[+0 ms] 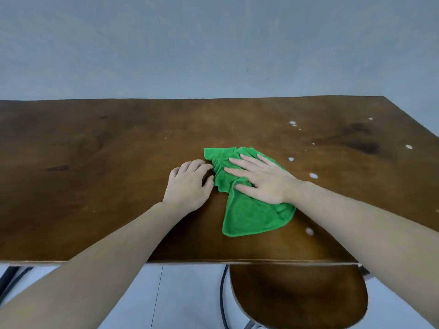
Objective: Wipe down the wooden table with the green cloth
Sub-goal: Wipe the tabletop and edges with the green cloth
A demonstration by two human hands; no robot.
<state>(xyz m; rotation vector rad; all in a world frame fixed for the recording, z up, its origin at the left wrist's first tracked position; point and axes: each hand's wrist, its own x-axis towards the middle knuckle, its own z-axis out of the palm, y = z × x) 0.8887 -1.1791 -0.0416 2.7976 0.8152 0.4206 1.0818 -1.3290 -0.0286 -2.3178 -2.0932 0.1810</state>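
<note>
The green cloth (247, 214) lies crumpled on the brown wooden table (95, 162), a little right of centre. My right hand (263, 179) presses flat on top of it, fingers spread and pointing left. My left hand (190, 184) rests on the bare wood just left of the cloth, fingers curled, with the fingertips touching the cloth's bunched left edge. Whether those fingers pinch the fabric is hard to tell. Several white spots (313, 175) dot the table to the right of the cloth.
A grey wall rises behind the table's far edge. A wooden stool seat (299, 295) sits below the near edge at the right. Dark metal legs (9, 279) show under the table at the lower left.
</note>
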